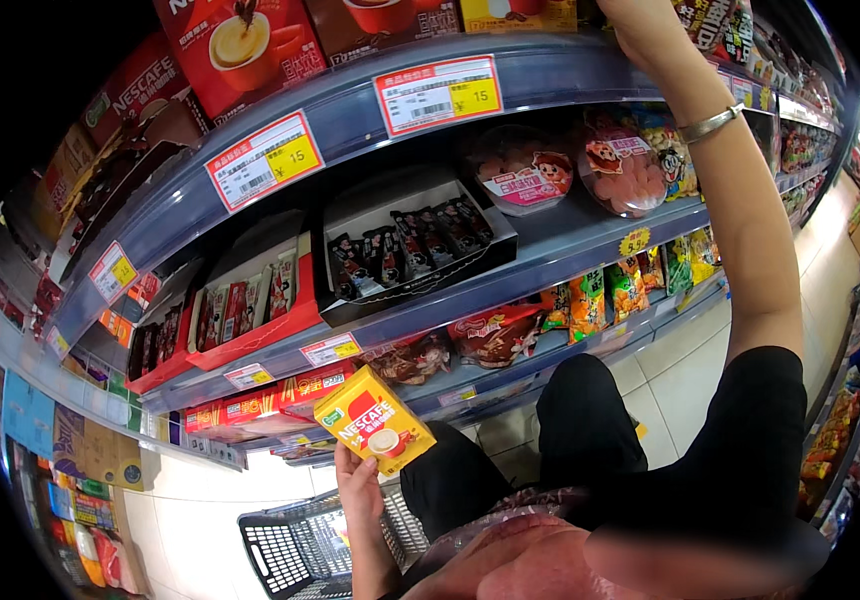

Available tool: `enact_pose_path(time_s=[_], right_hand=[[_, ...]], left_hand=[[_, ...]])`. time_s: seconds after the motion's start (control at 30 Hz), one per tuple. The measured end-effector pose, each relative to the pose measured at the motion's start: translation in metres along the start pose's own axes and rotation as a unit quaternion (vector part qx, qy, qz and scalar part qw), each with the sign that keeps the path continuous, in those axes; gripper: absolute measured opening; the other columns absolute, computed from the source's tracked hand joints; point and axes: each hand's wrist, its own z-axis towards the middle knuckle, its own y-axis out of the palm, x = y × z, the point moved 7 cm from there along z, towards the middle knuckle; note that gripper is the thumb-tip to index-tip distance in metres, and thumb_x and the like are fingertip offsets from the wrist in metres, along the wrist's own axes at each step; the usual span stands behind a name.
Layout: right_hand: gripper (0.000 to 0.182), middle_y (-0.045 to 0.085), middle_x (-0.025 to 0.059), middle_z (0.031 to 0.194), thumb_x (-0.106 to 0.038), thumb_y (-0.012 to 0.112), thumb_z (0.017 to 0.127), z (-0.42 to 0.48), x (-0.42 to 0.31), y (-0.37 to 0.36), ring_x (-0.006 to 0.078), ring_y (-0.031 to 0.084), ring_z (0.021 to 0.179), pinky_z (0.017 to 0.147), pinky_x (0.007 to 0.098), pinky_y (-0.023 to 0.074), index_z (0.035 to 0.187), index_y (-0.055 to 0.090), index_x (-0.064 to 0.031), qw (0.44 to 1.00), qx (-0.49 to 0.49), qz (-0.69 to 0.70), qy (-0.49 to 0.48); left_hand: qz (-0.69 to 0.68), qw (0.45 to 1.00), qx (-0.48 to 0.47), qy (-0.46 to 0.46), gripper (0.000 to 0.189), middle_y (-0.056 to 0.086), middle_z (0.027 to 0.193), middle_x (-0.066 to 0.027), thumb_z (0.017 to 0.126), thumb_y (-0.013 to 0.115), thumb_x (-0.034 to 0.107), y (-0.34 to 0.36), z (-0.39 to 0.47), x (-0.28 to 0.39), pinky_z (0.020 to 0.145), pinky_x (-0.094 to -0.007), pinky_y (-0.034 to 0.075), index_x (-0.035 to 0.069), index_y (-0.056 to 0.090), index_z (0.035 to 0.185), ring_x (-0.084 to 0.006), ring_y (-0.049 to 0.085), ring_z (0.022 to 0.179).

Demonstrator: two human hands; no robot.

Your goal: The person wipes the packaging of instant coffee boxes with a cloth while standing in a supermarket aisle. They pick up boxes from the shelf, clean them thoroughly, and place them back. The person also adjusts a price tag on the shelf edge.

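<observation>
My left hand (361, 480) grips the lower edge of a yellow Nescafé coffee box (374, 421), its printed front turned up towards me. The box is tilted, in front of the lower shelf and near my knee. My right arm reaches up past the shelves, a metal bangle at its wrist. Only the base of my right hand (629, 16) shows at the top edge; its fingers are cut off. Nearest to it on the upper shelf are a yellow coffee box (518, 16) and, to the right, dark snack bags (707, 22).
Below the upper shelf's price-tag rail (355, 112) stand a black carton of sachets (419, 281), a red carton (254, 334) and clear candy tubs (524, 169). Bagged snacks (587, 304) fill the lower shelf. A dark plastic shopping basket (287, 551) sits by my left forearm.
</observation>
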Motion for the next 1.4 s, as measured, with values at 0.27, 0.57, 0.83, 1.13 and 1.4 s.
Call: enact_pose_path(time_s=[0.27, 0.57, 0.83, 1.13, 1.4], right_hand=[[0.05, 0.054, 0.0136, 0.115, -0.002, 0.065, 0.085, -0.029, -0.032, -0.001, 0.0228, 0.05, 0.118, 0.1, 0.0347, 0.0428, 0.131, 0.045, -0.0027, 0.923, 0.058, -0.158, -0.347], [0.021, 0.057, 0.0116, 0.092, 0.0, 0.064, 0.082, -0.084, -0.047, 0.024, 0.0278, 0.056, 0.088, 0.076, 0.0353, 0.0464, 0.102, 0.061, -0.0032, 0.944, -0.121, -0.179, -0.247], [0.02, 0.056, 0.0111, 0.09, -0.003, 0.066, 0.082, -0.09, -0.035, 0.023, 0.0286, 0.055, 0.089, 0.08, 0.0368, 0.0443, 0.102, 0.06, -0.0037, 0.946, -0.159, -0.186, -0.213], [0.027, 0.055, 0.012, 0.098, -0.005, 0.07, 0.08, -0.094, -0.036, 0.026, 0.0288, 0.053, 0.095, 0.084, 0.0368, 0.0435, 0.106, 0.06, -0.0032, 0.938, -0.166, -0.208, -0.221], [0.03, 0.054, 0.0132, 0.1, -0.006, 0.071, 0.079, -0.096, -0.041, 0.028, 0.0315, 0.052, 0.096, 0.086, 0.0384, 0.0431, 0.106, 0.059, -0.0027, 0.92, -0.152, -0.264, -0.245]], left_hand=[[0.018, 1.0, 0.011, 0.009, 0.069, 0.058, 0.13, -0.0116, 0.079, 0.069, 0.001, 0.017, -0.016, 0.004, 0.105, -0.0367, 0.042, 0.004, 0.04, 0.142, -0.0228, 0.055, 0.122], [0.025, 0.999, 0.022, -0.005, 0.067, 0.057, 0.131, -0.0124, 0.079, 0.067, -0.001, 0.018, -0.022, -0.002, 0.106, -0.0365, 0.041, 0.003, 0.04, 0.141, -0.0234, 0.054, 0.123], [0.036, 0.999, 0.016, -0.009, 0.07, 0.057, 0.131, -0.0117, 0.079, 0.068, 0.0, 0.033, -0.017, -0.001, 0.107, -0.0372, 0.04, 0.004, 0.039, 0.143, -0.0234, 0.054, 0.124], [0.039, 0.999, 0.015, -0.023, 0.072, 0.057, 0.132, -0.0106, 0.078, 0.069, -0.001, 0.033, -0.017, -0.006, 0.107, -0.0354, 0.04, 0.003, 0.039, 0.143, -0.0221, 0.054, 0.124], [0.03, 0.999, 0.017, -0.025, 0.073, 0.056, 0.135, -0.011, 0.079, 0.069, 0.0, 0.035, -0.019, -0.004, 0.107, -0.0347, 0.04, 0.003, 0.038, 0.145, -0.0219, 0.052, 0.126]])
